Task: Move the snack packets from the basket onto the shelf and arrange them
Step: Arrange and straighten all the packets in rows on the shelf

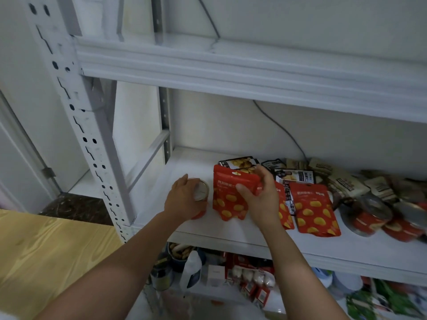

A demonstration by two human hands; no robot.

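Observation:
On the white middle shelf (pixel 175 172) my left hand (pixel 184 199) grips a small red can (pixel 200 192) with a clear lid, standing upright. My right hand (pixel 261 195) holds a red snack packet (pixel 228 195) with yellow spots, fingers round its right edge, its bottom on the shelf. Two more red packets (pixel 315 209) lie flat to its right. Dark and beige packets (pixel 293 176) lie behind them. No basket is in view.
Several red cans (pixel 369 215) lie on their sides at the shelf's right end. A white perforated post (pixel 92 135) stands at the left. The upper shelf (pixel 231 72) overhangs. Below are jars, boxes and bags (pixel 249 278). A wooden surface (pixel 46 262) is at bottom left.

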